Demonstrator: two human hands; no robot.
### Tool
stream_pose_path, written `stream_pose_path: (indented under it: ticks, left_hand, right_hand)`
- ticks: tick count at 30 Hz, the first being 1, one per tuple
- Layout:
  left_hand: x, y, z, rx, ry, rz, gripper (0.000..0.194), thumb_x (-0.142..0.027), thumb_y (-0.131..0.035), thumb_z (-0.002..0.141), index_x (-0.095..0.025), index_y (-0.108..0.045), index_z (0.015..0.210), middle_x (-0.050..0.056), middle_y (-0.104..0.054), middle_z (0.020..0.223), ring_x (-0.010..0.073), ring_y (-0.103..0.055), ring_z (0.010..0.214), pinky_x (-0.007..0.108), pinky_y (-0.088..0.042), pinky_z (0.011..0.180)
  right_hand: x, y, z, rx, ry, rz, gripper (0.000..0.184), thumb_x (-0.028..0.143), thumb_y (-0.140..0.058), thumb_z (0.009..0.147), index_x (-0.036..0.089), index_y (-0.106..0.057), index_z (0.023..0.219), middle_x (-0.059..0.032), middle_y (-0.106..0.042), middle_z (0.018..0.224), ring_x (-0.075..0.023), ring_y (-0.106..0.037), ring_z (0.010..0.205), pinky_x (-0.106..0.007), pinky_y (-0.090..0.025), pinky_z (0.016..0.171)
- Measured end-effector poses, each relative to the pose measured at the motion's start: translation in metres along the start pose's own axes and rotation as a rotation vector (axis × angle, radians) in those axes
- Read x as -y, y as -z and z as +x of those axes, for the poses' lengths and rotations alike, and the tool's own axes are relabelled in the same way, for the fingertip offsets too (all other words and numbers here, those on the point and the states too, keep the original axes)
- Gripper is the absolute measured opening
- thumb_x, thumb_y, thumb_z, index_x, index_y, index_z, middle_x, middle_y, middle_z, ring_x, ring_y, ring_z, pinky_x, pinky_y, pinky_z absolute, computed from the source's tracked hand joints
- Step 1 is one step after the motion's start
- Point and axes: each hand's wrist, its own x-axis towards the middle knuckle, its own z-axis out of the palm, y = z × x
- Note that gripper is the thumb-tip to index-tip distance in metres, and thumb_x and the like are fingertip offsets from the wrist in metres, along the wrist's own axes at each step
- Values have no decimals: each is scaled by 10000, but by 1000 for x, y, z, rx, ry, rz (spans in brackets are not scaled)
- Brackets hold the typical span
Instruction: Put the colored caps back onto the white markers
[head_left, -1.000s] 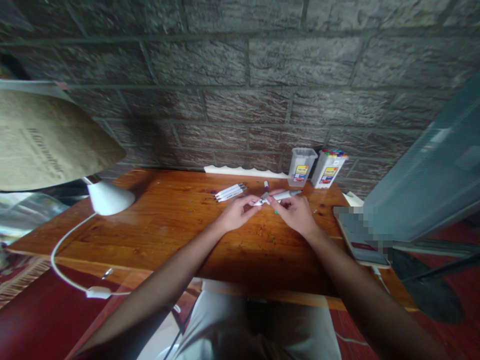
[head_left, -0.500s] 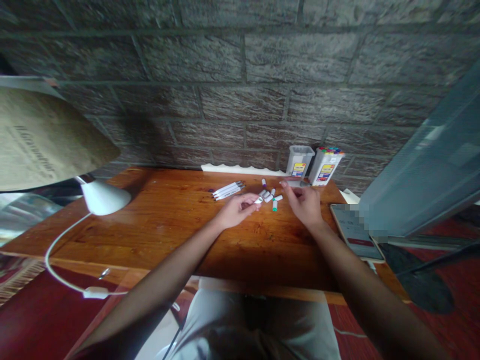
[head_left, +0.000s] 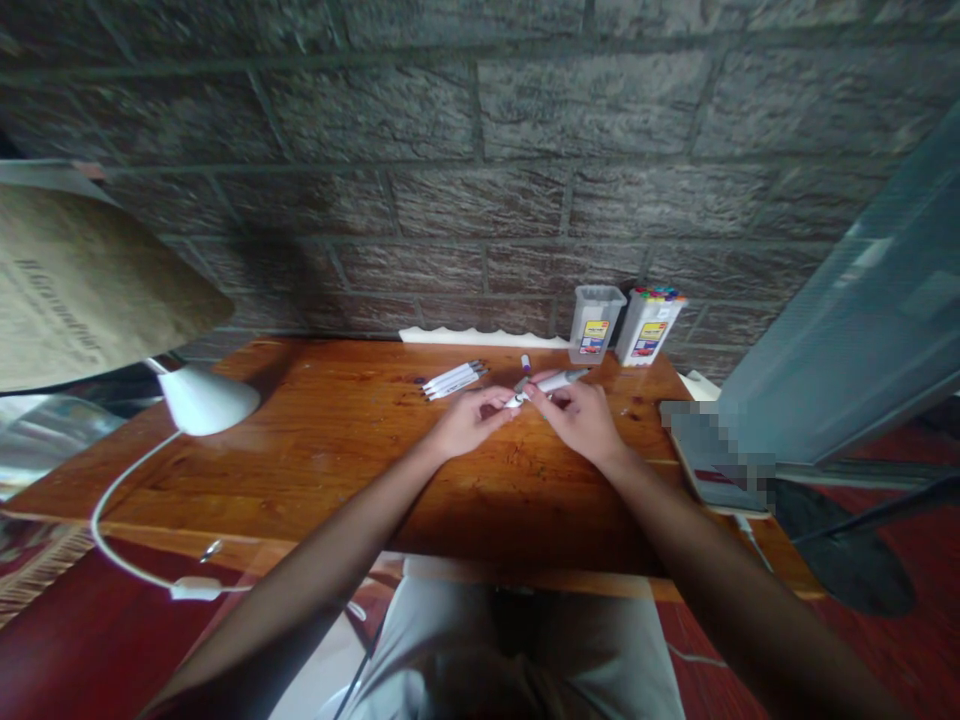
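1. Location: a white marker (head_left: 556,381) is held above the worktop (head_left: 352,430), its grey end directed away to the right.
2. Right hand (head_left: 583,415): fingers and thumb closed round the marker's barrel; grip appears light.
3. Left hand (head_left: 469,420): thumb and fingertips pinched together on a small white piece (head_left: 514,401), apparently a cap. Whether it touches the marker cannot be determined.
4. Handling, judged: marker light, stiff and smooth; liable to roll if laid down loose. Any exposed nib would be the delicate part. Best hold is mid-barrel, clear of both ends. The small piece offers little surface and may slip; pinch its sides.
5. Adjacent items: a row of markers (head_left: 454,380) lies beyond the left hand; a purple-marked cap (head_left: 526,363) lies beyond the gap between the hands.
6. Edges: the far side is bounded by a wall (head_left: 480,200), with a scalloped white strip (head_left: 484,338) before it. The near edge runs beneath the forearms.
7. Room: bare wood extends leftward to the lamp base (head_left: 210,402). Rightward travel is limited by a see-through container (head_left: 596,328), a filled container (head_left: 649,332) and a phone-like device (head_left: 716,465).
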Motion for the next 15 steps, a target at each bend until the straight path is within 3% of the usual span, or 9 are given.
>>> stream_pose_path:
  ticks: [3,8,15]
  left_hand:
    - [0,0,0,-4,9,-6,268,-372,-637,861,-147,-683,1000,77,-722,942,156,-656,811,271,-522,761]
    - [-2,-1,1,-39,17,-47,273,-395,-686,818,-142,-677,922,81,-715,935,161,-653,822,274,-525,757]
    - [-4,0,1,-46,50,-63,316,-417,-668,832,-144,-676,991,72,-716,875,174,-662,831,277,-525,758]
  right_hand:
    - [-3,1,2,38,6,-65,236,394,-590,893,213,-720,969,-33,-757,917,-133,-607,557,-252,-469,564]
    - [-13,14,9,-101,-17,-187,261,352,-526,929,232,-698,1085,-50,-746,1039,-195,-695,779,-288,-517,710]
    - [-6,12,8,-57,-112,55,321,454,-621,862,183,-735,990,-49,-755,919,-129,-630,597,-241,-477,562]
